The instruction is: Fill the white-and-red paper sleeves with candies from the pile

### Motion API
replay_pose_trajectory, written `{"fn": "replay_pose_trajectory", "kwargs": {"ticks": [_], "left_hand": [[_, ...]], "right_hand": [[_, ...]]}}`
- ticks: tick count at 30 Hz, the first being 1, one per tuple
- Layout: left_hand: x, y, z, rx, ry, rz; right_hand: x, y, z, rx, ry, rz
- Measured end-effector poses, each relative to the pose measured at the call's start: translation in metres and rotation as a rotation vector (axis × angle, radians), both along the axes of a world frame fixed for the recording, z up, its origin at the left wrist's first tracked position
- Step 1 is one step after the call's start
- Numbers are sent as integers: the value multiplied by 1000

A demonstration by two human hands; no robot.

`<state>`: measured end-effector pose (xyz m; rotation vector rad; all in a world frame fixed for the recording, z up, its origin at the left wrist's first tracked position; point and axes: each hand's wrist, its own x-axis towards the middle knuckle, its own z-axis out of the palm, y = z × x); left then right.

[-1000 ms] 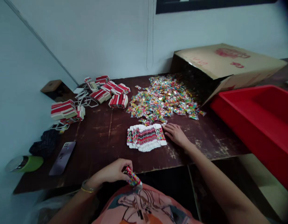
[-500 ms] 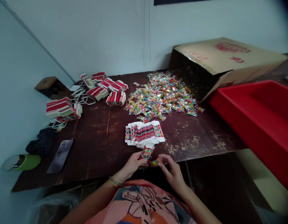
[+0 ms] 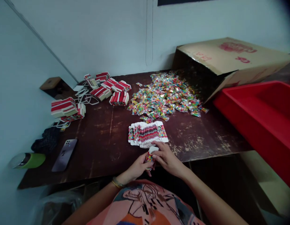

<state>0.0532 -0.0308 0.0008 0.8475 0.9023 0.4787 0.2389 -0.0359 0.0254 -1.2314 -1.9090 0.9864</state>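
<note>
Head view, looking down at a small printed box (image 3: 150, 155) held at the near edge of a dark wooden surface (image 3: 100, 147), just in front of a fanned stack of flat box blanks (image 3: 147, 134). Both hands meet on the box. The left hand (image 3: 137, 167) grips it from below with curled fingers, and the right hand (image 3: 167, 157) closes over its top end, fingers bent around it; most of the box is hidden between them.

Beyond the fanned stack, farther from the person, lies a wide heap of colourful wrapped sweets (image 3: 165, 97), spilling from a cardboard carton (image 3: 226, 65) tipped on its side. To the left of the stack is a broad bare stretch of surface, open as far as a phone (image 3: 64, 155) lying flat and a green bottle (image 3: 27, 160) on its side near the left edge. Bundles of red and white folded boxes (image 3: 112, 90) sit far back left of the stack. To the right of the stack the surface ends, and a red plastic tub (image 3: 259, 115) stands past that edge.
</note>
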Motion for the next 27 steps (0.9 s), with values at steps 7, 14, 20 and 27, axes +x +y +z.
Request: {"fn": "replay_pose_trajectory", "kwargs": {"ticks": [7, 14, 20, 27], "left_hand": [[0, 11, 1, -14, 9, 2], [-7, 21, 11, 21, -1, -123], [-5, 18, 10, -26, 5, -68], [-7, 19, 7, -59, -201, -94]], "right_hand": [[-11, -13, -27, -820, 949, -220], [-9, -7, -14, -794, 833, -85], [-11, 0, 8, -154, 264, 40], [-7, 9, 7, -161, 281, -19]]}}
